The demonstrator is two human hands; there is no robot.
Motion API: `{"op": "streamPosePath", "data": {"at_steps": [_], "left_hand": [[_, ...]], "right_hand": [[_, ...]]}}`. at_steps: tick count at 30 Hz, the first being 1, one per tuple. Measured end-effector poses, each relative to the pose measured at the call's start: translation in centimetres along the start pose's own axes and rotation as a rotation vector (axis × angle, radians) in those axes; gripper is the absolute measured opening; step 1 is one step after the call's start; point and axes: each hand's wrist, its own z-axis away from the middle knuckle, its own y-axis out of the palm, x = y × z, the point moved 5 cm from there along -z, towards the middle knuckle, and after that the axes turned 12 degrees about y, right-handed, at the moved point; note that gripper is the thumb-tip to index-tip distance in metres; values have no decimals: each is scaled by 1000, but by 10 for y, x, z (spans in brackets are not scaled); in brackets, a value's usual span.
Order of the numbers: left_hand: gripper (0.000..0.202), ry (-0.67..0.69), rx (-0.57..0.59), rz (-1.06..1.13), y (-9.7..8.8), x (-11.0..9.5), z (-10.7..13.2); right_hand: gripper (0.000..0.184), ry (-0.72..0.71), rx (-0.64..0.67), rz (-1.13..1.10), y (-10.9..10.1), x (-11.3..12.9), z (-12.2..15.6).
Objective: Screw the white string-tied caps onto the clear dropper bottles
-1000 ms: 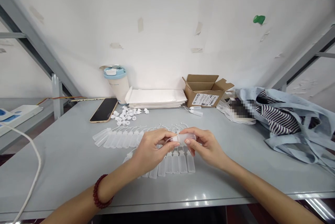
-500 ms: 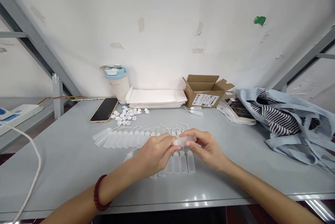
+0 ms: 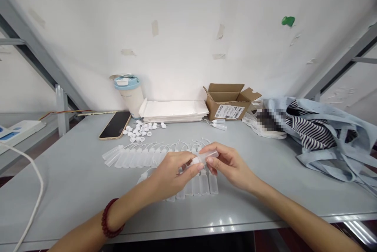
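As the head view shows, the left hand (image 3: pixel 173 170) has thumb and fingertips clamped on the white cap (image 3: pixel 195 161) of a translucent bottle (image 3: pixel 209 156), while the right hand (image 3: pixel 233 165) pinches its body between thumb and fingers. The bottle is held slightly tilted above the grey table (image 3: pixel 265 209), over similar bottles (image 3: pixel 134 157) laid in two rows. Loose caps (image 3: pixel 141 129) lie near a phone (image 3: pixel 115 125).
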Motion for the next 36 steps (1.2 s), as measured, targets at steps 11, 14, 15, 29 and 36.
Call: {"op": "streamPosePath", "data": {"at_steps": [11, 14, 15, 29, 36], "left_hand": [[35, 261, 17, -358, 5, -4, 5], [33, 439, -29, -705, 9, -9, 9], [31, 482, -41, -804, 10, -12, 9], [34, -7, -35, 15, -2, -1, 0], [40, -116, -3, 88, 5, 7, 4]], "right_hand": [[26, 36, -42, 64, -2, -7, -3], [31, 118, -38, 31, 1, -10, -4], [32, 139, -39, 15, 2, -10, -4], [28, 78, 21, -160, -1, -8, -3], [30, 62, -34, -9, 0, -11, -3]]}}
